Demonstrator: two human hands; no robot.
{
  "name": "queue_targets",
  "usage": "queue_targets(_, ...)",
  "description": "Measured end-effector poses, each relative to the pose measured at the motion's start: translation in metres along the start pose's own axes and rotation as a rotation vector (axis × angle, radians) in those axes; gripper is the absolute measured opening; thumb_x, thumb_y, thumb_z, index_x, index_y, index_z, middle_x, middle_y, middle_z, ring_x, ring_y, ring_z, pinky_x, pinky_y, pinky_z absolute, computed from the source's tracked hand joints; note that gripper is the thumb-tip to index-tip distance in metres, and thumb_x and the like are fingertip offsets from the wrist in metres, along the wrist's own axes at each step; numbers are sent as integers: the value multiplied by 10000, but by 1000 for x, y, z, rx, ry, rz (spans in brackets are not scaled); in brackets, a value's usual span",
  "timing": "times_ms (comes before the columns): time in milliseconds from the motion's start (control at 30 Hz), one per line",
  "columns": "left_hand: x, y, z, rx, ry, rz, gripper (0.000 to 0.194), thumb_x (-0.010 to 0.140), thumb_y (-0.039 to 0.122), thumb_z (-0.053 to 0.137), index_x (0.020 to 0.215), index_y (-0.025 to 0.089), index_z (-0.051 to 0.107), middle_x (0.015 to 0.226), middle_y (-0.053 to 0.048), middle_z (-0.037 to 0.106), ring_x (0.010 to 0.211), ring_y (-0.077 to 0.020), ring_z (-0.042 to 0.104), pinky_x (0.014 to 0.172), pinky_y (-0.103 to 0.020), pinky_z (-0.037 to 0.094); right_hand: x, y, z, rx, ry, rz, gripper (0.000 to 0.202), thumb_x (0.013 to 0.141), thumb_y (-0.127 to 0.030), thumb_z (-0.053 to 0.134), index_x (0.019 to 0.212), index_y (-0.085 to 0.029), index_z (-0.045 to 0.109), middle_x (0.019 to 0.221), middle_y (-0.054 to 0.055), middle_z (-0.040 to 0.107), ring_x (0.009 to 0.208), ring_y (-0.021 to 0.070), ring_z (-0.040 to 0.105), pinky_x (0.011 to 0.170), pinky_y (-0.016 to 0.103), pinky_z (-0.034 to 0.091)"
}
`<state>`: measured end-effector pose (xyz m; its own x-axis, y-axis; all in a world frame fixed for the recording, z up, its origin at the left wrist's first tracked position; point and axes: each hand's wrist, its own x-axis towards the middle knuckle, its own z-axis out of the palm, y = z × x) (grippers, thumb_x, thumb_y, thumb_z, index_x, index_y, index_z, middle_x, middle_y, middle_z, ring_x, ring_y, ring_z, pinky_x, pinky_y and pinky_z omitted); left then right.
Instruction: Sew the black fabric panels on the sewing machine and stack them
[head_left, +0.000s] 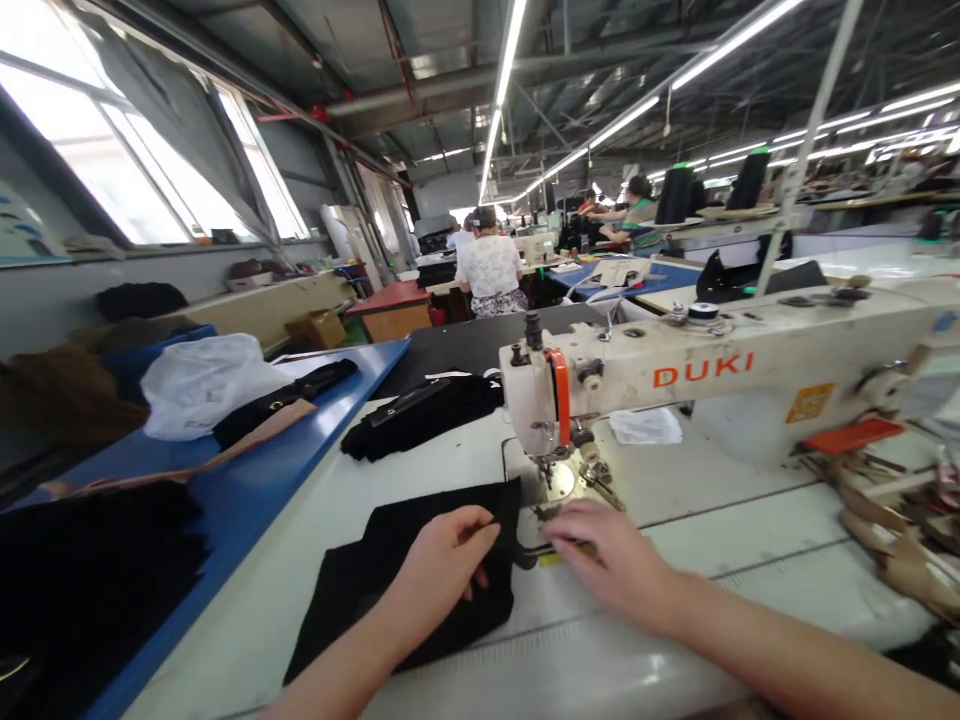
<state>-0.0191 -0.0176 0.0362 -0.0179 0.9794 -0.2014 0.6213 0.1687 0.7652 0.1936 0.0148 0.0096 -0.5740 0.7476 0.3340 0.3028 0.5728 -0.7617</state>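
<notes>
A white sewing machine stands on a pale table, its needle area lit. Left of its needle plate lies a black fabric piece. My left hand is over the right part of this fabric, thumb and fingers pinched together at it; a fold of the black cloth seems to be between them. My right hand is just in front of the needle plate, fingers bent close together near the plate's front edge. Whatever those fingertips hold, if anything, is too small and blurred to tell.
Another black bundle lies behind the fabric. To the left, a blue table bears a white plastic bag and dark cloth. Brown straps hang at the right. A person in a white top sits farther back.
</notes>
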Motion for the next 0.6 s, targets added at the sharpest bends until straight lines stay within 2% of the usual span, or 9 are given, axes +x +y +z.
queue_targets(33, 2, 3, 1, -19, -3, 11, 344, 795, 474, 457, 793, 172, 621, 558, 27, 554, 445, -132, 532, 403, -219, 392, 0, -9, 9, 169, -19, 121, 171, 840, -144, 539, 942, -191, 669, 884, 45, 667, 850, 185, 608, 785, 311, 475)
queue_targets(67, 2, 6, 1, -42, 6, 28, 352, 798, 481, 463, 798, 168, 624, 550, 29, 553, 441, -127, 523, 415, -220, 402, 1, -17, 18, 367, -101, 239, 167, 801, -159, 593, 957, -188, 644, 877, 34, 667, 817, 177, 621, 740, 292, 482)
queue_targets(133, 0, 11, -1, -110, 46, 72, 369, 804, 494, 484, 827, 160, 640, 580, 13, 587, 476, -132, 547, 460, -232, 451, 7, -25, 37, 700, -147, 404, 315, 699, -190, 717, 982, -178, 581, 848, 14, 645, 784, 168, 625, 689, 268, 483)
queue_targets(233, -5, 10, -5, -208, 133, 142, 406, 828, 507, 482, 910, 155, 666, 780, -54, 689, 660, -185, 653, 573, -280, 545, 19, -23, 55, 802, -5, 540, 490, 576, -101, 753, 997, -182, 515, 782, -32, 608, 651, 129, 589, 592, 241, 453)
queue_targets(300, -8, 1, -8, -155, 177, 182, 394, 857, 485, 472, 984, 172, 675, 918, -74, 717, 801, -217, 691, 688, -323, 581, 24, -18, 58, 800, 36, 599, 469, 571, -68, 716, 977, -185, 511, 725, -56, 593, 597, 121, 576, 567, 244, 457)
queue_targets(367, -10, -15, -10, 27, 210, 266, 374, 887, 446, 475, 1108, 208, 660, 1078, -71, 713, 972, -232, 684, 843, -363, 565, 27, -15, 55, 843, 11, 628, 372, 599, -97, 704, 911, -188, 525, 691, -59, 590, 597, 133, 595, 566, 255, 482)
queue_targets(467, -10, -41, -9, 428, 196, 467, 419, 919, 424, 472, 1293, 265, 573, 1361, -56, 581, 1247, -244, 541, 1025, -422, 458, 26, -13, 50, 902, 30, 688, 283, 638, -189, 728, 836, -193, 526, 683, -52, 588, 629, 155, 640, 593, 274, 514)
queue_targets(533, -7, -52, -7, 657, 159, 551, 452, 944, 419, 436, 1365, 272, 508, 1452, -56, 486, 1336, -250, 443, 1062, -461, 410, 23, -13, 46, 922, 76, 750, 292, 657, -220, 729, 859, -199, 519, 697, -53, 581, 637, 164, 664, 614, 287, 526)
queue_targets(600, -4, -55, -6, 796, 136, 571, 467, 963, 404, 396, 1404, 266, 462, 1481, -65, 446, 1361, -258, 407, 1058, -490, 404, 18, -12, 41, 937, 115, 797, 323, 670, -218, 718, 918, -206, 511, 722, -57, 568, 652, 173, 684, 634, 296, 533)
